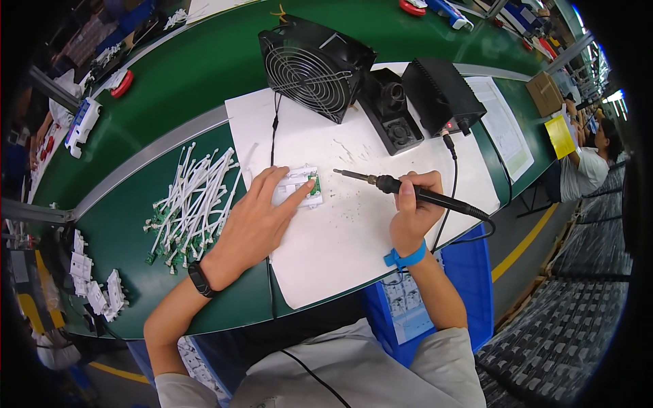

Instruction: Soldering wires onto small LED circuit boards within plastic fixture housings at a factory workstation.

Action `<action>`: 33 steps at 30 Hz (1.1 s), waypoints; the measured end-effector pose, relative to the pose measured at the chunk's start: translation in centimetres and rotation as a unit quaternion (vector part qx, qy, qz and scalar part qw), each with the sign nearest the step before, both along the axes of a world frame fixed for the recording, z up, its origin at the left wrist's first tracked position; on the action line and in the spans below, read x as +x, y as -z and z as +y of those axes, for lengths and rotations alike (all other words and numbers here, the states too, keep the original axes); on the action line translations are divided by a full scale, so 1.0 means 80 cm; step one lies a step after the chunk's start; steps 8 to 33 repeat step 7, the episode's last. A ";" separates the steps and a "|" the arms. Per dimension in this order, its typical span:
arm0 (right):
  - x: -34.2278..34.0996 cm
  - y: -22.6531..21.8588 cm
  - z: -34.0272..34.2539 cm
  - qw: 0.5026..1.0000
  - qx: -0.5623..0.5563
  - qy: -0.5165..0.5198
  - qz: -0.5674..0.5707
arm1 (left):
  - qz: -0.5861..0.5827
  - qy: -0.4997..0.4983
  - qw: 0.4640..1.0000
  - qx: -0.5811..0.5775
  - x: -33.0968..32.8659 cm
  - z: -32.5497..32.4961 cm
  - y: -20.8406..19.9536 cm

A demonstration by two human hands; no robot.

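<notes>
On a white sheet (340, 265) lies a small white plastic housing (313, 201) with a green circuit board (315, 184) in it. My left hand (253, 221) holds the housing down, its thumb and fingers pressed on it and covering part of the board. A soldering iron (386, 183) with a black grip is in my right hand (416, 212). Its tip points left, a little to the right of the housing and apart from it. Left of my left hand is a pile of white cables (197, 204) with small green boards at their ends.
A black fan (316, 68), an iron holder (394, 119) and a black power unit (442, 98) stand at the back. More white housings (105, 296) lie at the left edge. A blue bin (479, 279) sits below the bench's front edge. Another person (590, 170) sits far right.
</notes>
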State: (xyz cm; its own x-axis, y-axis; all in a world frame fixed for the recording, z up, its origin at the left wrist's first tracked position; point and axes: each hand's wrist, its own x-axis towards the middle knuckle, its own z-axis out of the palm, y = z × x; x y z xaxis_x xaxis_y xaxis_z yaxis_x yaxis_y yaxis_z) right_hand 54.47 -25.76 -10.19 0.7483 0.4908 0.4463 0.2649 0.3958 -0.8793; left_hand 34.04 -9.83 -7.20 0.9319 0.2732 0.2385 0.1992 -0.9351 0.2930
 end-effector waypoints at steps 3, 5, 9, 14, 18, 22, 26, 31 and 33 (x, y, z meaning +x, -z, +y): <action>0.000 -0.002 0.000 1.000 0.002 0.008 -0.004 | 0.005 -0.001 1.000 -0.011 0.000 -0.002 -0.006; 0.001 -0.001 0.000 1.000 -0.008 0.019 -0.007 | 0.019 0.001 1.000 -0.017 0.000 -0.004 -0.009; 0.004 0.002 0.000 1.000 -0.003 0.024 -0.004 | 0.044 -0.005 0.998 -0.041 -0.002 -0.010 -0.018; 0.004 0.002 0.000 1.000 -0.003 0.024 -0.004 | 0.044 -0.005 0.998 -0.041 -0.002 -0.010 -0.018; 0.004 0.002 0.000 1.000 -0.003 0.024 -0.004 | 0.044 -0.005 0.998 -0.041 -0.002 -0.010 -0.018; 0.004 0.002 0.000 1.000 -0.003 0.024 -0.004 | 0.044 -0.005 0.998 -0.041 -0.002 -0.010 -0.018; 0.004 0.002 0.000 1.000 -0.003 0.024 -0.004 | 0.044 -0.005 0.998 -0.041 -0.002 -0.010 -0.018; 0.004 0.002 0.000 1.000 -0.003 0.024 -0.004 | 0.044 -0.005 0.998 -0.041 -0.002 -0.010 -0.018; 0.004 0.002 0.000 1.000 -0.003 0.024 -0.004 | 0.044 -0.005 0.998 -0.041 -0.002 -0.010 -0.018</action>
